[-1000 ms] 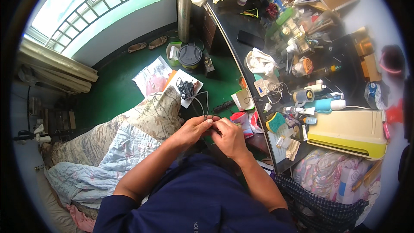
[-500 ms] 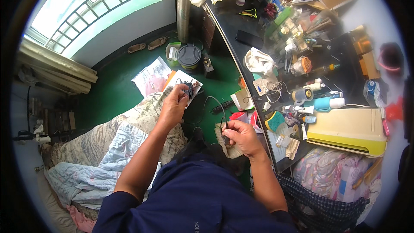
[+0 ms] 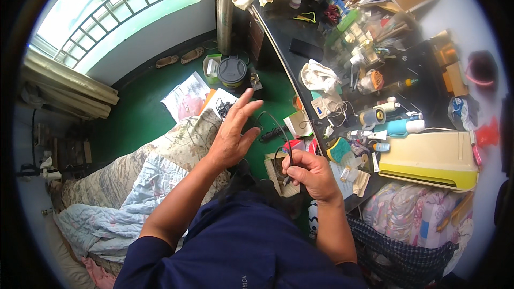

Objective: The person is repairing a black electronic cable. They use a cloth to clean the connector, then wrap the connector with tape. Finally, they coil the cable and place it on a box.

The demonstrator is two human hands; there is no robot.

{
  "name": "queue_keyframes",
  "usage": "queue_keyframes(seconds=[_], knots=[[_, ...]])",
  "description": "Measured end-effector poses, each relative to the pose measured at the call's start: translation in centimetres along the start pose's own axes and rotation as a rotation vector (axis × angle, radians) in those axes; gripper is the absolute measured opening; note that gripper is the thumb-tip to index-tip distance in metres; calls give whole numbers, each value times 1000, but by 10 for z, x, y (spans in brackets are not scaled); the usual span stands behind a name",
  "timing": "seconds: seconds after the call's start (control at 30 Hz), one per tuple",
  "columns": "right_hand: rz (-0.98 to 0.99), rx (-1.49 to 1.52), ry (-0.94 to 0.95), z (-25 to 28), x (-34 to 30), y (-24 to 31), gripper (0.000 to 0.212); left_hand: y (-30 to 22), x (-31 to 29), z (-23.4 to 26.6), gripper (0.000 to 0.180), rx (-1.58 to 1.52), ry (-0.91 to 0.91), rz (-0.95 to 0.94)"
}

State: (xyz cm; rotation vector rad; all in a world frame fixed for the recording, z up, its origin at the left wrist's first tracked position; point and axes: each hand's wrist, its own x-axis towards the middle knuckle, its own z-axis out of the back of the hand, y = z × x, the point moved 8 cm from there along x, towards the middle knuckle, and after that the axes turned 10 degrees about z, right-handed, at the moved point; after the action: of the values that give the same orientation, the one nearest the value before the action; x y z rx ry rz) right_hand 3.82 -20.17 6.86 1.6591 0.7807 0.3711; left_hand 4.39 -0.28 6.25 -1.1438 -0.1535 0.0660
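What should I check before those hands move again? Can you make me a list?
1. Right hand has hold of the dark cable: ok, it is pinched between thumb and fingers.
2. Left hand free: ok, its fingers are spread and nothing shows in its grip.
3. Cable straight: not ok, it bends in a curve above the right hand.
4. Cable free of snags: cannot tell, I can't follow it past the left hand.
5. Green floor clear near the hands: not ok, an open cardboard box and a black cord bundle lie there.
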Motion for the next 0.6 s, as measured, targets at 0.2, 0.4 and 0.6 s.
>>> queue_keyframes(seconds=[0.2,0.4,0.6], knots=[[47,13,42,-10,4,8,8,-48,-3,-3,40,-47,166,-216],[188,-49,-24,-9,14,13,9,-36,-9,-7,24,-206,184,-75],[201,-42,-158,-2,22,2,11,-2,-15,-26,19,-573,241,300]])
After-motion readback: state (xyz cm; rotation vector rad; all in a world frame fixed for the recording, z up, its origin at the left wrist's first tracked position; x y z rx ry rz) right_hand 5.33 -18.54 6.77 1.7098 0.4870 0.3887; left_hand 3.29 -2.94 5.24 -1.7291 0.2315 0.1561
